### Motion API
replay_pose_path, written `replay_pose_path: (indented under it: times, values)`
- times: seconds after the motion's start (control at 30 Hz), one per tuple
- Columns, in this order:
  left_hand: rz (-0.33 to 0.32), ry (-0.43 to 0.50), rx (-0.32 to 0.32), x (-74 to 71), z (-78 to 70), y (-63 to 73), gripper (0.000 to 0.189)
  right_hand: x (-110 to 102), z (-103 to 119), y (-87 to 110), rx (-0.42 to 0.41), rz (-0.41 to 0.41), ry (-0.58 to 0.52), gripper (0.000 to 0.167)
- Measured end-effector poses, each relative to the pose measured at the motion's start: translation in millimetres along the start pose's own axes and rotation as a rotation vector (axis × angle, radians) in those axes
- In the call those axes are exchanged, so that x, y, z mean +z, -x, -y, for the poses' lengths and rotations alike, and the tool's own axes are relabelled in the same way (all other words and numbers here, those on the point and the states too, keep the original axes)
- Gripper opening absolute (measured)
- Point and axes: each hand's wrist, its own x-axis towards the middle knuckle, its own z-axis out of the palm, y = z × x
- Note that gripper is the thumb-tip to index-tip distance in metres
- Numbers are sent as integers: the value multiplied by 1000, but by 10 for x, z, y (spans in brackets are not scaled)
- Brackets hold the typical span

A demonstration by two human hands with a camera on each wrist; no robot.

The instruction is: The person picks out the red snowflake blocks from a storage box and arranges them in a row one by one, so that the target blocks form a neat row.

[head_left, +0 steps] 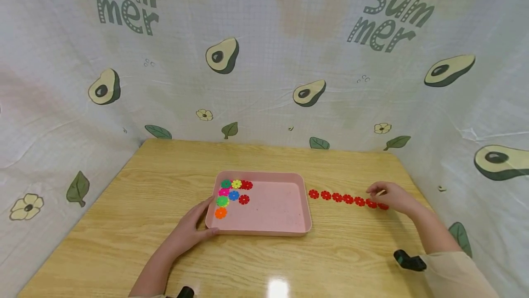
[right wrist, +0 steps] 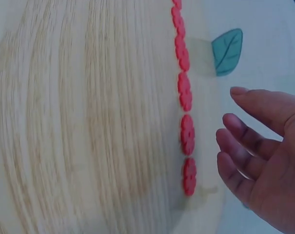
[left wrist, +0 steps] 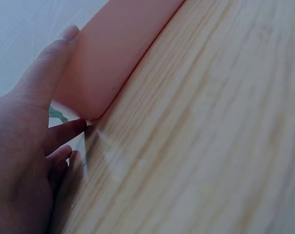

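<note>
My left hand grips the front left corner of a shallow pink tray, its thumb along the front wall and its fingers at the left side. Grouped in the tray's left part are flower-shaped plastic discs: green, yellow, blue, pink, orange and red. Right of the tray, several red flower discs form a line on the table. Over that line's right end hovers my right hand, fingers loosely bent and holding nothing, beside the discs in the right wrist view.
Light wood-patterned table carries the tray and the line of discs. A pale curtain printed with avocados and leaves closes off the back and both sides, its right side close to my right arm.
</note>
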Motion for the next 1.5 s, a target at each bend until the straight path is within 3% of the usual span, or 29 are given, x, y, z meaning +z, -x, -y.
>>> replay_pose_path:
  times: [0.6, 1.5]
  values:
    - [2, 6, -4, -4, -5, -7, 92, 163, 700, -121, -129, 98, -1, 25]
    - [5, 17, -38, 15, 4, -4, 102, 740, 1493, -668, -311, 268, -38, 24]
